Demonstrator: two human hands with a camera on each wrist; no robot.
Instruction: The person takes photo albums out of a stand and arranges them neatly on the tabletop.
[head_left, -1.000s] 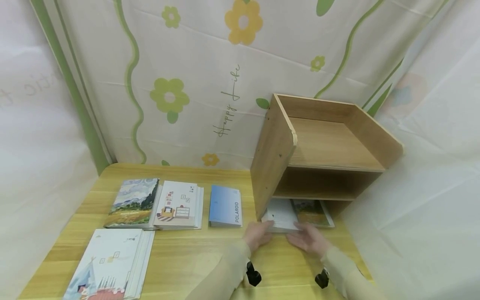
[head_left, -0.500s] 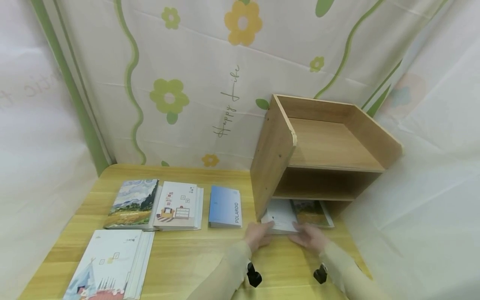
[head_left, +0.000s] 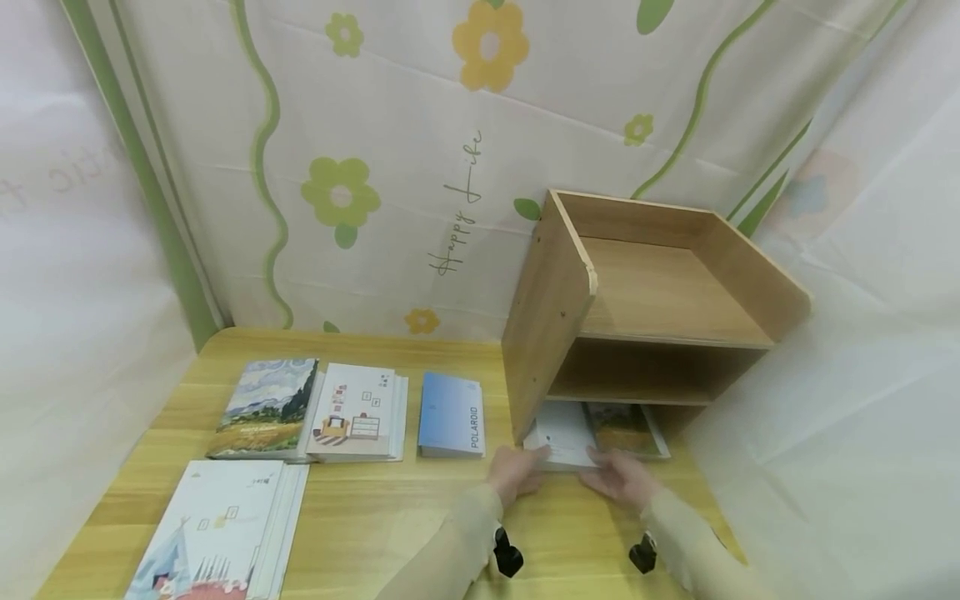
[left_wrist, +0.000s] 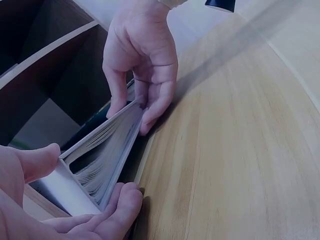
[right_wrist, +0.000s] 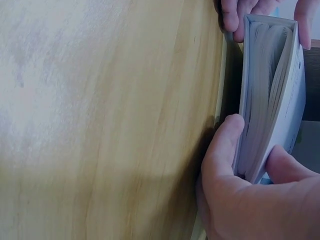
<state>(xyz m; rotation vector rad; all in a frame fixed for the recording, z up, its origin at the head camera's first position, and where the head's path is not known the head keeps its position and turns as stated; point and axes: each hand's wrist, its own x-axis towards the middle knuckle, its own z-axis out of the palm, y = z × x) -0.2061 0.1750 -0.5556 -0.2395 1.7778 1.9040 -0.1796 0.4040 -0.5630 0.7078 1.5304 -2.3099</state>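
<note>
A thick white photo album point(head_left: 564, 435) lies partly inside the bottom compartment of the wooden shelf point(head_left: 551, 308), its page edges facing out. My left hand point(head_left: 514, 473) grips its left corner, thumb on the top cover and fingers under the lower one, as the left wrist view shows. On the other corner my right hand point(head_left: 621, 481) pinches the covers between thumb and fingers. The fanned pages point(right_wrist: 265, 85) show between the two covers in the right wrist view. Beside it in the same compartment lies an album with a dark landscape cover point(head_left: 621, 429).
Left on the table point(head_left: 375, 517) lie a landscape-painting album point(head_left: 266, 408), a white album with a furniture drawing point(head_left: 356, 412), a blue POLAROID album point(head_left: 450, 414) and a white album with a tent drawing point(head_left: 206, 529). A printed curtain point(head_left: 405, 167) hangs behind.
Both hands keep their hold on the white album at the bottom compartment's opening. Its front edge sits very slightly nearer in the view; the other albums stay in place.
</note>
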